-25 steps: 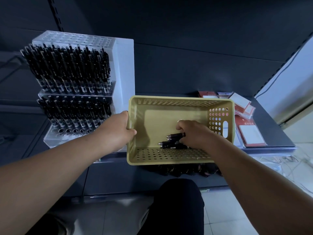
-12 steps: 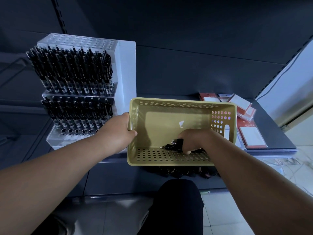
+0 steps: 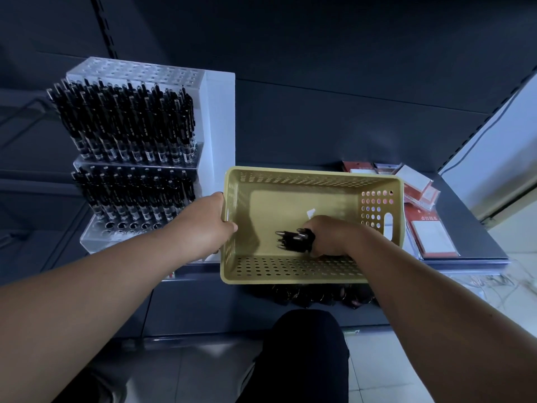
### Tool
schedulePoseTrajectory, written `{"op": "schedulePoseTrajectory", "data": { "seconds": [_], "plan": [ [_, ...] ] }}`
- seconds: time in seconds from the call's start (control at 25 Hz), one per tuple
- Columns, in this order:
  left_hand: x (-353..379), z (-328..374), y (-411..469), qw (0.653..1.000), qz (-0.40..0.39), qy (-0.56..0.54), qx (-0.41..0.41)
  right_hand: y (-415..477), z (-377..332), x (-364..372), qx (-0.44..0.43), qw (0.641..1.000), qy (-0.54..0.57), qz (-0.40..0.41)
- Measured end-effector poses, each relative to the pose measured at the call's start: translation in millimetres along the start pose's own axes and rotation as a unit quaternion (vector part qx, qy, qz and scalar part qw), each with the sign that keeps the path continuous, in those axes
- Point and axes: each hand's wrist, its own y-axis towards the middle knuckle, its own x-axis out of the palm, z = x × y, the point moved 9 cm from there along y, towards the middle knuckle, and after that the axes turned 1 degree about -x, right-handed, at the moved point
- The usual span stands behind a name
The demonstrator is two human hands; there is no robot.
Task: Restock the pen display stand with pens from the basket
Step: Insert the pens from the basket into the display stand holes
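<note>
Grips the left wall of the yellow basket point(image 3: 290, 276) with the left hand point(image 3: 207, 225), thumb hooked over the rim. Closes the right hand point(image 3: 328, 237) round a small bundle of pens point(image 3: 293, 241) low inside, near the front wall, tips pointing left. Should handle light and stiff, probably with smooth barrels apt to slide against one another in a bunch; best taken round mid-barrel, firmly enough that none slips out, then fed one at a time. Look slim and black with silver cone tips. Keeps the basket at the front edge of the shelf point(image 3: 465, 237), about midway along. Leaves the tiered display stand point(image 3: 219, 126) just beside it toward the shelf's left end, two tiers packed with upright black pens, with empty holes point(image 3: 130, 226) showing along the lowest front row. Shows red-and-white packs point(image 3: 430, 231) toward the right end.
</note>
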Motion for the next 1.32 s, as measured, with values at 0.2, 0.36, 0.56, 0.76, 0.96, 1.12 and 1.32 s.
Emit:
{"op": "schedulePoseTrajectory", "data": {
  "seconds": [0.2, 0.36, 0.56, 0.76, 0.96, 1.12, 1.32],
  "plan": [
    [-14.2, 7.7, 11.3, 0.996, 0.047, -0.078, -0.002, -38.7, -28.3, -52.1, -0.073, 0.965, 0.224, 0.116],
    [-20.2, 12.9, 24.1, 0.992, 0.067, -0.110, -0.008, -72.2, -27.1, -99.4, -0.122, 0.843, 0.465, 0.241],
    [-25.8, 38.6, 12.9, 0.996, 0.067, -0.057, 0.003, -74.2, -30.6, -105.5, -0.130, 0.667, 0.689, 0.250],
    [-30.5, 54.2, -29.9, 0.986, 0.000, -0.161, 0.052, -88.7, -67.4, -93.9, -0.138, 0.597, 0.760, 0.219],
    [-32.3, 31.2, -79.1, 0.951, -0.097, -0.287, 0.066, -93.8, -143.7, -47.3, -0.143, 0.619, 0.767, 0.087],
    [-38.5, -8.0, -99.7, 0.942, -0.137, -0.302, 0.047, -89.5, -190.3, -11.5, -0.121, 0.637, 0.761, 0.025],
    [-41.6, -44.9, -115.5, 0.938, -0.168, -0.303, 0.011, -82.9, -221.6, 11.7, -0.099, 0.655, 0.749, -0.013]
  ]
}}
